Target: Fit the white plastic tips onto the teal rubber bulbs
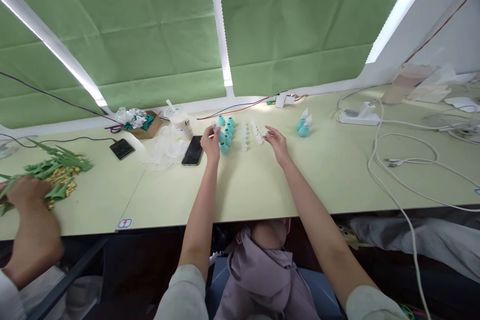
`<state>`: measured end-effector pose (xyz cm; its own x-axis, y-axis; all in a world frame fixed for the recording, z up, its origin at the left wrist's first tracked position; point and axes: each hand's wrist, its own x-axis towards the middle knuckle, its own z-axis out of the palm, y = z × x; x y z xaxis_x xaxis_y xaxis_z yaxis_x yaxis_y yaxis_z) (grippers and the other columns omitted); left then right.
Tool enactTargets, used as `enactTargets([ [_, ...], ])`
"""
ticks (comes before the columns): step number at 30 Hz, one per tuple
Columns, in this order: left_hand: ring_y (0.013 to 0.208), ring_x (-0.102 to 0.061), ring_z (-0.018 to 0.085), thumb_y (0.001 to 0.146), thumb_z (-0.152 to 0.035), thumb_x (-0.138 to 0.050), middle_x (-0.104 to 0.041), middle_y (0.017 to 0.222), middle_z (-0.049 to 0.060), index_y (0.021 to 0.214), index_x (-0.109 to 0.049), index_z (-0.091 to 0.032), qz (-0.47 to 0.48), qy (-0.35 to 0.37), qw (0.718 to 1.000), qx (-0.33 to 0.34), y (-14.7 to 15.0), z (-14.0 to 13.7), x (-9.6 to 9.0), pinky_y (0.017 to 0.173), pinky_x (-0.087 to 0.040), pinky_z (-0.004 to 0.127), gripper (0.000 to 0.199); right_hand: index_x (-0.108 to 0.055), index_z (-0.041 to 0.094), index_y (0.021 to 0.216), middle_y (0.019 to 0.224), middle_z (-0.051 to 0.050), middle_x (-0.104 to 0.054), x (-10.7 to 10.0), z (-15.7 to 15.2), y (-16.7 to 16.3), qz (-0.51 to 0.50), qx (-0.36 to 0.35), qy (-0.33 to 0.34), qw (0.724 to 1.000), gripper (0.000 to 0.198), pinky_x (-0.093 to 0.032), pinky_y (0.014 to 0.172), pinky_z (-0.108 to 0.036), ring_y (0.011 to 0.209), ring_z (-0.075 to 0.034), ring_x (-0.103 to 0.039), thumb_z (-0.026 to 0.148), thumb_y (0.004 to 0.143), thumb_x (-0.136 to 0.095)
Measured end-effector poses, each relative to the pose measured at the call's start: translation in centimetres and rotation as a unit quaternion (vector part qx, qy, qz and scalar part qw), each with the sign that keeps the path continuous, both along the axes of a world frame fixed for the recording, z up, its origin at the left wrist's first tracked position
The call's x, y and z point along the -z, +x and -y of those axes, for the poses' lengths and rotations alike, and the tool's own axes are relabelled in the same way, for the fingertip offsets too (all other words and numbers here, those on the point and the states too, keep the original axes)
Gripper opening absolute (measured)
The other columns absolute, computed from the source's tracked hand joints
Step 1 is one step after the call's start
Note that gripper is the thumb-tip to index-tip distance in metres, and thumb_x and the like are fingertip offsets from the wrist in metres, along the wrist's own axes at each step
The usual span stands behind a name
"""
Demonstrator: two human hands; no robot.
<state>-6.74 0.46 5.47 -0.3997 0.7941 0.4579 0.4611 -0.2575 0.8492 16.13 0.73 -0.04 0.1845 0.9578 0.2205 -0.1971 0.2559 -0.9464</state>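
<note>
Pale sleeves [184,294] nearest. Looks partly done toward counter's [255,192] back edge: two teal bulbs [304,132] white-tipped, teal cups [224,149] untipped. Left fingers [206,136] apparently pinching pale piece [215,126]; right fingers [271,133] by white strips [244,138], grip unclear.

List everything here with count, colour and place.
Blinds: several, green, back
Table: one, pale, middle
Bulbs: several, teal, centre
Pieces: two rows, white, centre
Tipped bulbs: two, teal and white, right of pieces
Phone: one, dark, left of bulbs
Cup: one, pale, behind phone
Bag: one, clear, left of phone
Box: one, brown, back left
Device: one, black, left
Stems: several, green, far left
Bits: many, yellow, among stems
Power strip: one, white, right
Cables: several, white, right
Container: one, pinkish, far right
Co-worker's hand: one, bare, at stems
Left hand: one, bare, beside bulbs
Right hand: one, bare, beside pieces
</note>
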Motion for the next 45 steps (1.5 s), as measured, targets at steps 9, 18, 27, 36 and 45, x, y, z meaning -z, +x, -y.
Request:
enactTargets([
  [9, 0.081, -0.063, 0.017, 0.066, -0.028, -0.069, -0.070, 0.087, 0.006, 0.086, -0.067, -0.014, -0.040, -0.095, 0.994, -0.020, -5.1, -9.6, -0.3, 0.080, -0.048, 0.027, 0.025, -0.065, 0.020, 0.086, 0.086, -0.002, -0.066, -0.1, -0.3, -0.5, 0.044, -0.074, -0.021, 0.996, 0.033, -0.047, 0.080, -0.033, 0.077, -0.015, -0.063, 0.045, 0.065, -0.069],
  [18, 0.079, -0.063, 0.016, 0.061, -0.022, -0.070, -0.069, 0.076, 0.004, 0.078, -0.066, -0.013, -0.018, -0.123, 0.992, 0.016, -4.9, -13.0, 2.2, 0.079, -0.047, 0.026, 0.020, -0.064, 0.021, 0.079, 0.079, -0.002, -0.067, -1.0, -0.4, -0.5, 0.023, -0.067, -0.021, 0.997, 0.033, -0.048, 0.077, -0.032, 0.078, -0.017, -0.062, 0.043, 0.057, -0.075],
  [27, 0.088, -0.060, 0.018, 0.059, -0.027, -0.074, -0.064, 0.096, 0.008, 0.096, -0.063, -0.012, -0.045, -0.117, 0.987, 0.101, -5.4, -13.0, 3.2, 0.082, -0.047, 0.028, 0.042, -0.061, 0.022, 0.078, 0.083, -0.002, -0.066, -1.2, -0.2, -0.6, 0.017, -0.042, -0.005, 0.999, 0.036, -0.049, 0.072, -0.031, 0.080, -0.018, -0.062, 0.048, 0.057, -0.073],
  [36, 0.091, -0.057, 0.016, 0.084, -0.029, -0.054, -0.061, 0.109, 0.007, 0.106, -0.062, -0.022, -0.217, 0.032, 0.964, 0.154, 1.2, -4.1, -2.0, 0.079, -0.046, 0.028, 0.025, -0.065, 0.021, 0.077, 0.076, -0.002, -0.067, -1.7, 0.5, -1.2, 0.002, -0.069, -0.025, 0.997, 0.032, -0.048, 0.082, -0.034, 0.079, -0.018, -0.063, 0.043, 0.056, -0.076],
  [45, 0.075, -0.059, 0.015, 0.087, -0.014, -0.044, -0.067, 0.075, 0.002, 0.100, -0.066, -0.023, -0.353, -0.026, 0.918, 0.180, 7.0, 2.6, 3.0, 0.062, -0.042, 0.023, 0.027, -0.065, 0.021, 0.075, 0.083, -0.003, -0.068, -0.4, 1.1, -1.6, 0.055, -0.079, -0.003, 0.995, 0.029, -0.048, 0.081, -0.033, 0.082, -0.018, -0.063, 0.044, 0.060, -0.073],
])
